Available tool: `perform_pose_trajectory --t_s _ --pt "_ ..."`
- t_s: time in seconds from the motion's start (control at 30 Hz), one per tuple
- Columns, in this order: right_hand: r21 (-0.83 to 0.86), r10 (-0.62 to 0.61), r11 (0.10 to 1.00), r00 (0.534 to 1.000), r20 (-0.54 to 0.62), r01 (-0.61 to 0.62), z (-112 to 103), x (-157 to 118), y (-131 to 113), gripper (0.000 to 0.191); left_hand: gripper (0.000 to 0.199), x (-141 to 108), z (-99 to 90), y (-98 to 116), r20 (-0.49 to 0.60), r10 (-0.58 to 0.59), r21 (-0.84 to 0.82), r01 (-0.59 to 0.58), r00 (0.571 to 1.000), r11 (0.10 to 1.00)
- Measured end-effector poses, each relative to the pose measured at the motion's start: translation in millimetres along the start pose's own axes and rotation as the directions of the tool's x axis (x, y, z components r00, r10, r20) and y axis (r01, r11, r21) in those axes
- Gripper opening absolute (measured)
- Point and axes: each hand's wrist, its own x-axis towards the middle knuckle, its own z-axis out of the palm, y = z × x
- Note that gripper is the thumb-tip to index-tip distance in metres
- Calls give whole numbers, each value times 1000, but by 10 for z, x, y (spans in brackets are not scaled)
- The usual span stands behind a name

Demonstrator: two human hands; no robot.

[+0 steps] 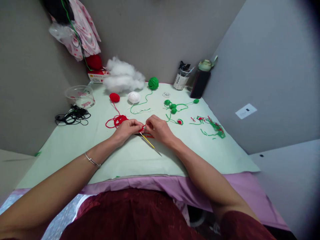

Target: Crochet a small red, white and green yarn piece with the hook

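Observation:
Near the middle of the table, my left hand [128, 129] pinches a small red crochet piece [141, 128] between thumb and fingers. My right hand [158, 127] is closed close beside it, its fingertips together at the red yarn by the piece. A crochet hook [148, 141] with a yellow handle hangs at the piece, slanting down to the right; neither hand grips its handle. Loops of red yarn [119, 120] lie just beyond my left hand and run to a red yarn ball [114, 97]. An orange-red object [149, 136] is partly hidden under my right hand.
White stuffing [123, 76], a white ball [134, 97] and a green yarn ball [153, 83] stand at the back. Black cord [73, 116] and a clear tub [80, 96] are left. Green crocheted pieces [173, 106], yarn scraps [216, 126], a pen cup [181, 79] and a bottle [201, 80] are right.

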Motion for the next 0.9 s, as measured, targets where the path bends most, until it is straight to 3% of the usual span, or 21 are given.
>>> perform_pose_trajectory --t_s 0.2,0.4,0.47,0.53,0.63,0.7,0.77,0.9 --pt "-221 -40 975 999 -25 34 -48 1 -32 21 23 25 -54 51 7 -44 37 44 999 998" --pt "-256 9 966 999 -31 -17 -156 17 32 20 21 7 -91 72 27 -81 2 81 996 997" --pt "-222 19 975 1000 18 -14 -261 3 79 14 23 7 -100 69 26 -83 -35 84 996 996" --pt "-162 -2 987 989 149 26 -369 -27 116 12 24 13 -105 65 20 -84 -72 85 996 994" --pt "-104 -52 991 944 325 90 -450 -101 111 24 22 22 -106 62 0 -81 -121 81 997 989" --pt "-104 -65 988 921 384 113 -450 -160 81 19 20 20 -110 66 -10 -77 -149 74 997 986" --pt "-113 -64 987 913 404 119 -448 -213 67 11 19 14 -121 72 -16 -74 -169 70 997 983" --pt "-138 6 989 939 344 44 -546 -258 151 19 18 3 -149 77 -16 -77 -190 72 997 979"
